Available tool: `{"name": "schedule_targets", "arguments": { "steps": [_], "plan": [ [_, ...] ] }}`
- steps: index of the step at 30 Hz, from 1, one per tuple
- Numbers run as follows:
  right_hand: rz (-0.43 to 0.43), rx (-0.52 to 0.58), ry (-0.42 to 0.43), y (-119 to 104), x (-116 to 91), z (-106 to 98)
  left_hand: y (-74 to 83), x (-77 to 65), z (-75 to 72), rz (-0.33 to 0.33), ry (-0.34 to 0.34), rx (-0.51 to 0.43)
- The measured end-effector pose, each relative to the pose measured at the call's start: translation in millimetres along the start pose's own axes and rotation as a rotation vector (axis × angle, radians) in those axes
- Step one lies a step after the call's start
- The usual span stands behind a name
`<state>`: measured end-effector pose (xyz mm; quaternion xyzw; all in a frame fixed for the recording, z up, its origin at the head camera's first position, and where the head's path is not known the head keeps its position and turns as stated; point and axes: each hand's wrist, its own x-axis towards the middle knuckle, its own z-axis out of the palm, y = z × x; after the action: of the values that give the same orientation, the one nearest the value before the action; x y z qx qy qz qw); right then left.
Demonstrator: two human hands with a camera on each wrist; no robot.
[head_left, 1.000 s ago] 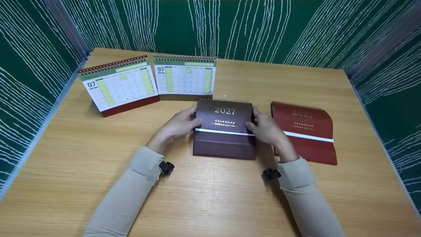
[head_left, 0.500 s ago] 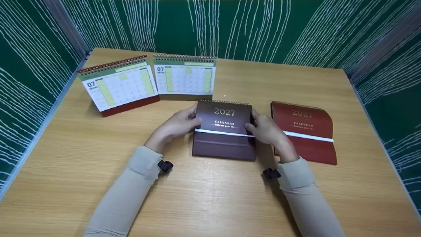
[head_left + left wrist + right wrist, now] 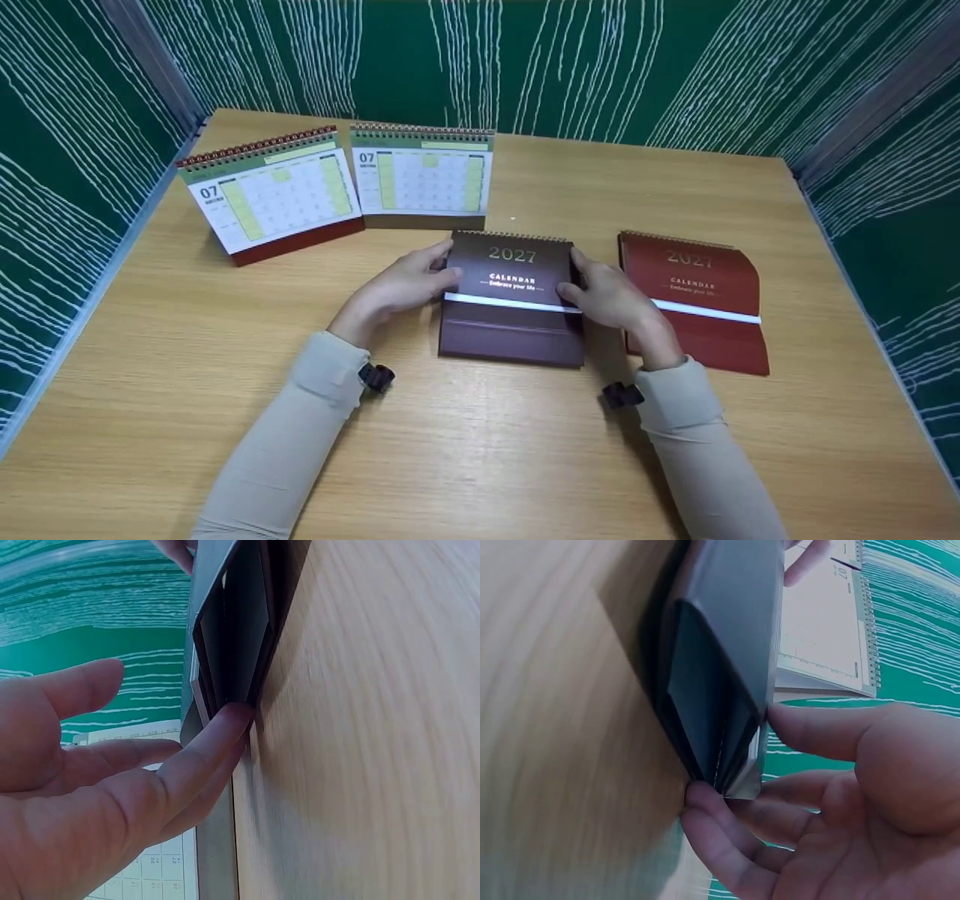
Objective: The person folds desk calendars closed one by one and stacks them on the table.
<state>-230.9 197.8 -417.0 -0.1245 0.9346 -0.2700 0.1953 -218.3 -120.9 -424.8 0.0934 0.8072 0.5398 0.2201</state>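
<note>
A dark brown 2027 desk calendar (image 3: 512, 337) with a white band lies mid-table in the head view, spiral at the far side. Both wrist views show its folded stand part-way apart at the sides. My left hand (image 3: 411, 279) touches the calendar's left side; in the left wrist view its fingers (image 3: 191, 769) reach the far part of that side while the thumb (image 3: 94, 682) stands apart. At the right side, my right hand (image 3: 609, 291) pinches the calendar, thumb (image 3: 817, 731) on the cover's edge and fingers (image 3: 720, 829) at the stand's far end.
A red 2027 calendar (image 3: 697, 334) with a white band lies to the right, its cover curling. Two calendars stand upright at the back left, one red-based (image 3: 277, 199), one brown-based (image 3: 427, 180). Green walls (image 3: 570, 67) border the wooden table (image 3: 480, 457).
The brown calendar's spiral edge has sunk slightly and moved a little toward me, with both hands still at its sides. The other calendars have stayed put.
</note>
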Motion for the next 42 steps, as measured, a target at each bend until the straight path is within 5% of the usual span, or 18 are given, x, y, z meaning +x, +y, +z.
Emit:
{"name": "schedule_targets", "arguments": {
  "steps": [13,21,29,36,42],
  "plan": [
    [-0.090,0.023,0.068,-0.1,-10.1,-17.7,9.9,-4.0,-7.3,0.021,0.017,0.021],
    [-0.055,-0.070,0.162,-22.3,-8.1,-33.7,28.1,2.6,-8.9,0.054,0.167,0.397],
    [-0.108,-0.239,0.248,-35.5,2.3,-27.3,29.5,10.4,2.3,0.062,0.232,0.750],
    [-0.153,-0.316,0.309,-37.9,14.2,-7.1,24.9,15.1,17.6,0.054,0.229,0.865],
    [-0.134,-0.354,0.231,-35.9,23.1,11.2,18.7,24.0,31.0,-0.014,0.125,0.900]
  ]
}}
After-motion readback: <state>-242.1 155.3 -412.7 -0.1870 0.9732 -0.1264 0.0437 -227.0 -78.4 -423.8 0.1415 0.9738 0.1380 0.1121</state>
